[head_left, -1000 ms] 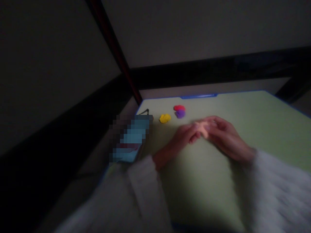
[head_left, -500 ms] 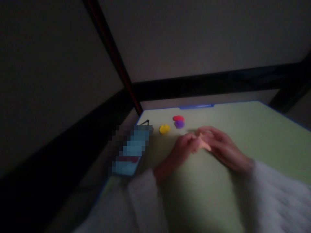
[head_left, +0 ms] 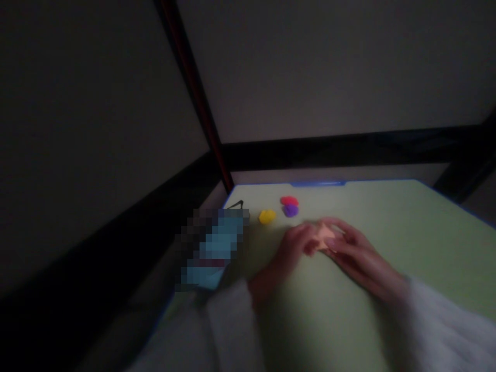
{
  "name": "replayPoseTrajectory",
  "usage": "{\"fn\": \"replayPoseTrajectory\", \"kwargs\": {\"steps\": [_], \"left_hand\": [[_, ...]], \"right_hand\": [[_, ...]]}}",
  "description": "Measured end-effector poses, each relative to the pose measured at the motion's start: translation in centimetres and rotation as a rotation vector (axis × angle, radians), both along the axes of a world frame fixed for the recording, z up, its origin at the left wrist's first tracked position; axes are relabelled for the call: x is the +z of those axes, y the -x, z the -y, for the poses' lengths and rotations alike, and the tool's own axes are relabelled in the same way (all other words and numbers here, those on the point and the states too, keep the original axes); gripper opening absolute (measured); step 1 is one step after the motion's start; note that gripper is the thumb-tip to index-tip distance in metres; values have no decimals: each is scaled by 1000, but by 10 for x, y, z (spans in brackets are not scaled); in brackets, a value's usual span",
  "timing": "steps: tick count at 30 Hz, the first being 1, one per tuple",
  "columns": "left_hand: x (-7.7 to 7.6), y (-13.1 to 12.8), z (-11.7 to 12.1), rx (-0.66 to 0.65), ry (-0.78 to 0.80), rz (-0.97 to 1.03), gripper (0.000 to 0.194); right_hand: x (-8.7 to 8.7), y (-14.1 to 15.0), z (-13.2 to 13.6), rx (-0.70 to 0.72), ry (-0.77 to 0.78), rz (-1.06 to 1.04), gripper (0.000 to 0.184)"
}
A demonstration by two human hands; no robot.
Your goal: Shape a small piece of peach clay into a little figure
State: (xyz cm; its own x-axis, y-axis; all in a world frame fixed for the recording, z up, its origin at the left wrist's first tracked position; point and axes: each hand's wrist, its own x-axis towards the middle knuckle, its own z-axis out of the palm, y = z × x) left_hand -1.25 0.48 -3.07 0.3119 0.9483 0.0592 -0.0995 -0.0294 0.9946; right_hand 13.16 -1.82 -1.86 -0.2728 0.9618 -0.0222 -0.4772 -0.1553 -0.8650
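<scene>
Between my two hands is a flat, pointed piece of pale orange modelling clay (head_left: 324, 236), roughly star-like in outline. My left hand (head_left: 291, 248) pinches its left side with bent fingers. From the right, my right hand (head_left: 358, 252) grips it with the thumb on the face turned to me and the fingers behind. Part of the clay is hidden by the fingers, and the picture is dim and blurred. Beyond my left hand lie a yellow lump of clay (head_left: 267, 216), a purple lump (head_left: 291, 210) and a red lump (head_left: 289, 200), the last two touching.
The pale green tabletop (head_left: 406, 222) has a blue edge and a blue strip (head_left: 318, 183) at its far side. On the left lies a pixelated light-blue item (head_left: 217, 248), with a thin dark frame (head_left: 237, 204) behind it. Dark walls close in at the back and left.
The view has tilted, so the table sits lower in the picture. More of the orange clay's face shows between my fingers; both hands still hold it. The other lumps lie in the same places.
</scene>
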Motion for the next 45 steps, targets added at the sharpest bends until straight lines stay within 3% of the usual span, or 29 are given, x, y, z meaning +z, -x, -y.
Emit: {"fn": "replayPoseTrajectory", "kwargs": {"steps": [5,19,24,28,34,40,45], "left_hand": [[-9,-1,-4,-91,141,101,33],[-11,7,-7,-151,36,5,30],[-6,5,-3,-160,-44,-6,32],[-4,0,-2,-144,29,70,35],[-6,4,-2,-292,119,128,33],[-1,6,0,-324,236,226,32],[1,2,2,-302,190,191,30]], "right_hand": [[1,-2,0,18,18,-4,41],[-2,-2,-1,44,-7,24,39],[-5,-2,-4,11,70,-9,30],[-1,-3,-4,-26,104,-30,28],[4,-2,-1,-76,86,-1,35],[2,-2,-2,-46,67,-4,34],[2,-3,-2,-22,78,-30,27]]}}
